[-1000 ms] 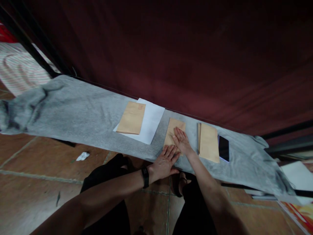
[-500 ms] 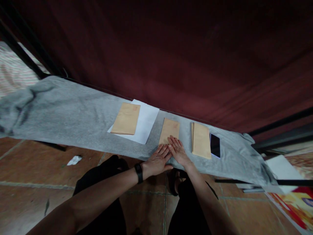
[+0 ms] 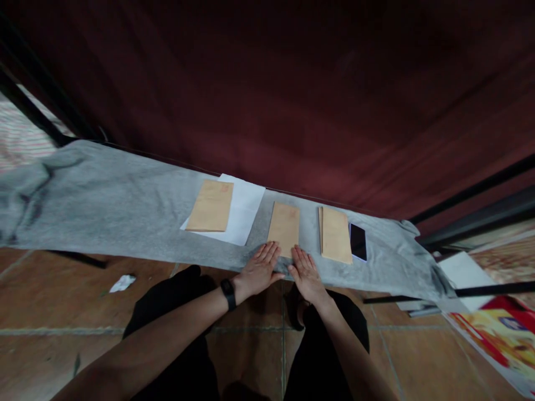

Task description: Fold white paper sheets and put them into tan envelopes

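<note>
A brown paper envelope (image 3: 285, 225) lies flat on the grey cloth, straight in front of me. My left hand (image 3: 259, 269) rests at its lower left corner, fingers stretched out and flat. On the lower right corner lies my right hand (image 3: 306, 272), its fingers also extended. Neither hand grips anything. To the left, another brown envelope (image 3: 210, 206) lies on a white sheet of paper (image 3: 246, 206). On the right is a small stack of brown envelopes (image 3: 336, 235), against a dark-screened phone (image 3: 358, 241).
The grey cloth (image 3: 125, 200) covers a long narrow bench. A dark red curtain (image 3: 271, 100) hangs behind it. Black metal bars (image 3: 480, 189) stand at both sides. On the tiled floor lie a crumpled white tissue (image 3: 122, 283) and a red and yellow package (image 3: 501, 334).
My hands have moved apart; before, they met over the middle envelope's lower part, and now they rest at its two lower corners. The view has shifted slightly.
</note>
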A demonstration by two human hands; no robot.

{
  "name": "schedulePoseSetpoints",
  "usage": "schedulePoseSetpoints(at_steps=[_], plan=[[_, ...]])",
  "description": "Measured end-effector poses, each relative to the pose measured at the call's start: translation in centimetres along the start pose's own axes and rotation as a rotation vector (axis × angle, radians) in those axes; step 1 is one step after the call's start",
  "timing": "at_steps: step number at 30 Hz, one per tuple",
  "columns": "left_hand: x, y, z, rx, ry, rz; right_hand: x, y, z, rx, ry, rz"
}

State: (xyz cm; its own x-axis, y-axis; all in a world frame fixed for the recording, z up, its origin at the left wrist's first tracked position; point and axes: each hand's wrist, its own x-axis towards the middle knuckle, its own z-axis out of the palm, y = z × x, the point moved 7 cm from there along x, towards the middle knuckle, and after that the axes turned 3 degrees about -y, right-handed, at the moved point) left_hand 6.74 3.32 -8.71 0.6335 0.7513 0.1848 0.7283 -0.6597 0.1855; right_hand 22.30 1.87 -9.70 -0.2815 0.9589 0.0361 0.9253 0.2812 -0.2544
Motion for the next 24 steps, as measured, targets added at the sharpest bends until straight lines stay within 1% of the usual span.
schedulePoseSetpoints(at_steps=[2, 4, 7, 10, 13, 18, 24], plan=[[0.0, 0.0, 0.1, 0.012, -0.005, -0.027, -0.4, -0.4, -0.1, 0.01, 0.045, 0.013], [0.1, 0.2, 0.3, 0.023, -0.013, -0.047, -0.5, -1.5, -0.1, 0.026, 0.08, -0.017], [0.1, 0.4, 0.6, 0.032, -0.029, -0.045, -0.4, -3.6, 0.2, 0.043, 0.086, -0.097], [-0.1, 0.5, 0.8, 0.032, -0.04, -0.028, -0.3, -4.9, 0.4, 0.021, 0.09, -0.101], [-0.1, 0.4, 0.9, 0.033, -0.048, -0.027, -0.3, -5.0, 0.3, -0.015, 0.105, -0.06], [-0.3, 0.4, 0.8, 0.05, -0.048, -0.026, -0.7, -4.4, 0.2, -0.06, 0.14, -0.01], [-1.0, 0.1, -0.2, 0.069, 0.029, -0.116, -1.5, -3.6, -0.3, -0.071, 0.213, 0.056]])
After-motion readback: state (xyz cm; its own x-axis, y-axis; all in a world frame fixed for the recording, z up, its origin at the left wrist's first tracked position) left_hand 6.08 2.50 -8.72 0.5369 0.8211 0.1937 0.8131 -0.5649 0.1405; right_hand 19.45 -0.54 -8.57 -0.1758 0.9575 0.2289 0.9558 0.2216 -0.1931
